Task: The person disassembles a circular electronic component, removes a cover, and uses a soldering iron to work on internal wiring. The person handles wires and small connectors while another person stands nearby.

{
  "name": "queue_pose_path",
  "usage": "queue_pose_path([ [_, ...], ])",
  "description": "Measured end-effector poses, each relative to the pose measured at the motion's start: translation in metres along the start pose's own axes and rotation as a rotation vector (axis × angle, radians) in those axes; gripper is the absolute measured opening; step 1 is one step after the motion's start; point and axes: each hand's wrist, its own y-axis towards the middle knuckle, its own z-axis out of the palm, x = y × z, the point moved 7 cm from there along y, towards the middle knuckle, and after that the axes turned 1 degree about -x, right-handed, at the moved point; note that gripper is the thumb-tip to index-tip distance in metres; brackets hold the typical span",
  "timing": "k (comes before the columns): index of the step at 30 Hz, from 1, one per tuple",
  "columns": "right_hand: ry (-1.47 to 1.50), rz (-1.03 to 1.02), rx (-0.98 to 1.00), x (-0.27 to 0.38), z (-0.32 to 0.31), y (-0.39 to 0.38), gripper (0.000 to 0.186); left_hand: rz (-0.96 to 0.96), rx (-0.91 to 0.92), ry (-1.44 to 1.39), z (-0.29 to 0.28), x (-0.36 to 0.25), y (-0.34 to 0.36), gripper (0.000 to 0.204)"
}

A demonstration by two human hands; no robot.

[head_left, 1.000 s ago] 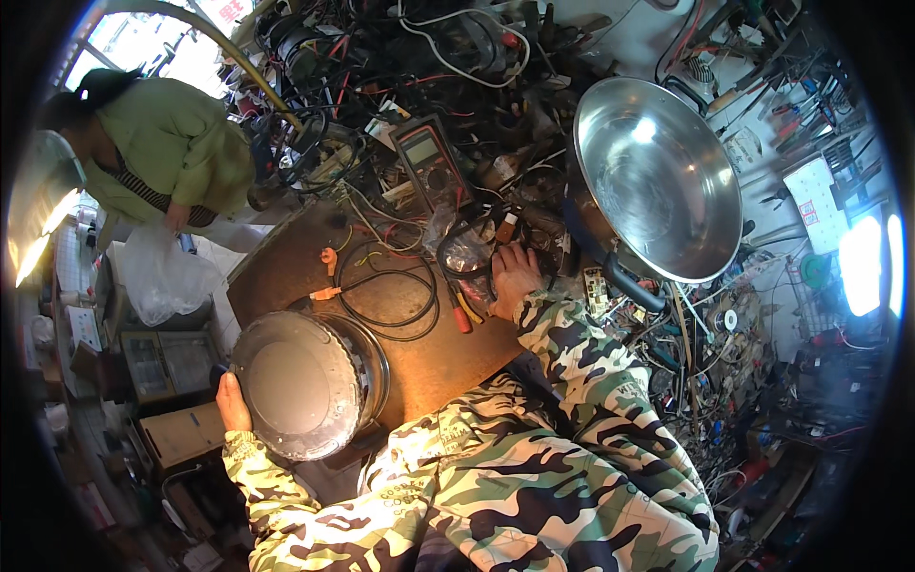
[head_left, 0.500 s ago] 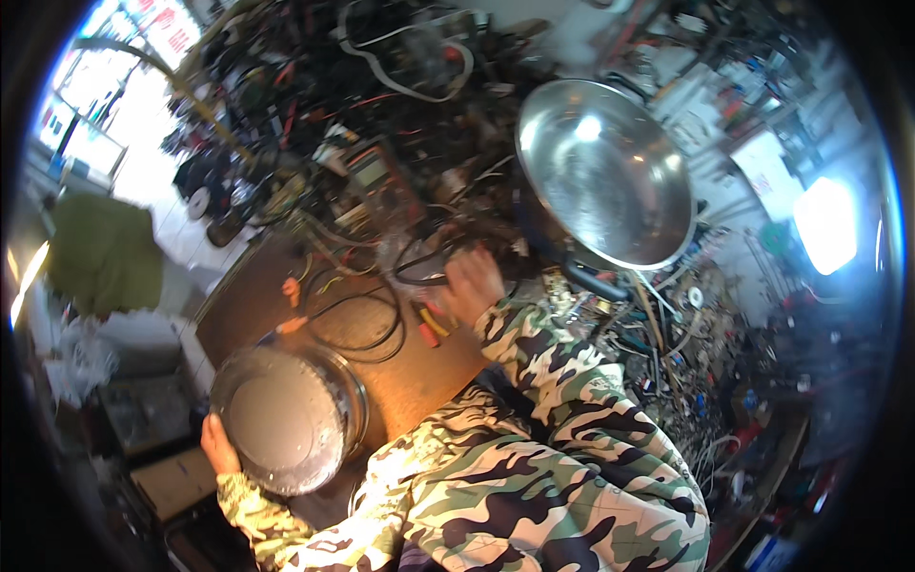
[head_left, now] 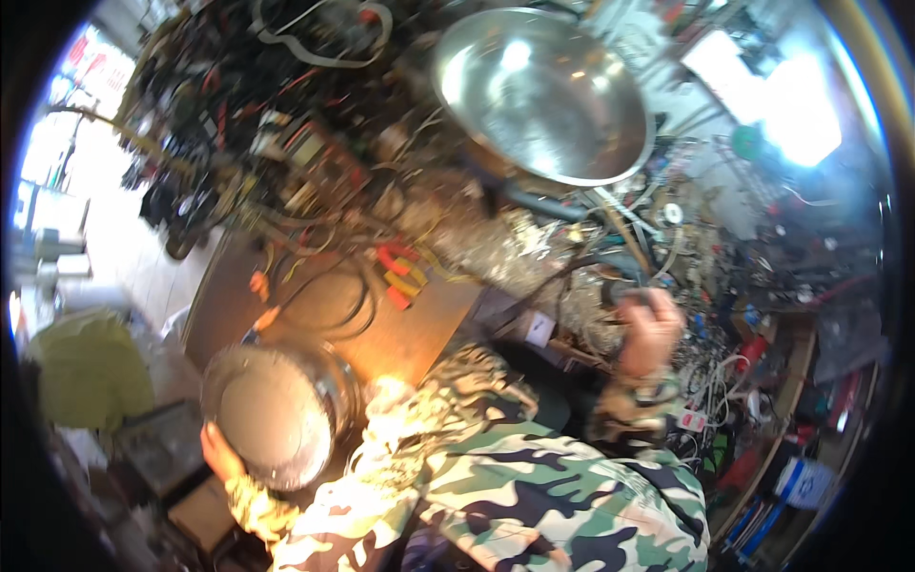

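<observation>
My left hand (head_left: 221, 453) grips the outer rim of a round metal pot (head_left: 272, 415), tilted so that its flat, greyish round face shows. The pot rests by the near left edge of a brown wooden board (head_left: 400, 338). My right hand (head_left: 651, 329), blurred by motion, is raised to the right of the board. Its fingers are closed around a black cord (head_left: 558, 278), which trails back toward the board. Red-and-yellow-handled pliers (head_left: 402, 276) lie on the board beside a loop of dark cable (head_left: 357, 305).
A large shiny steel pan (head_left: 548, 95) stands tilted at the back. Tangled wires and parts (head_left: 238, 95) pile up at the far left. A multimeter (head_left: 310, 148) sits among them. Small scrap and cords crowd the right, near a shelf (head_left: 762, 477). A green cloth-like thing (head_left: 91, 367) is at left.
My right hand has moved from the board's far edge to the right, drawing the black cord with it. The pliers are now more exposed. My left hand stays on the pot; the view has shifted.
</observation>
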Motion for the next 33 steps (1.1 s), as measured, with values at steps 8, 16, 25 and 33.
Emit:
queue_pose_path([
  [8,-0.769,-0.294,-0.374,-0.068,-0.115,0.118,0.030,0.132,-0.199,0.167,-0.015,-0.039,-0.014,0.043],
  [16,-1.428,-0.070,0.018,-0.163,-0.051,0.146,0.062,0.719,0.493,0.236,0.104,-0.262,-0.144,0.069],
  [25,-0.518,-0.389,1.327,-0.040,0.239,-0.114,0.069,0.889,0.496,0.561,0.184,-0.260,-0.171,0.056],
  [33,0.367,-0.018,2.056,-0.054,0.323,-0.256,0.027,0.656,0.572,0.153,0.155,-0.279,-0.138,0.028],
])
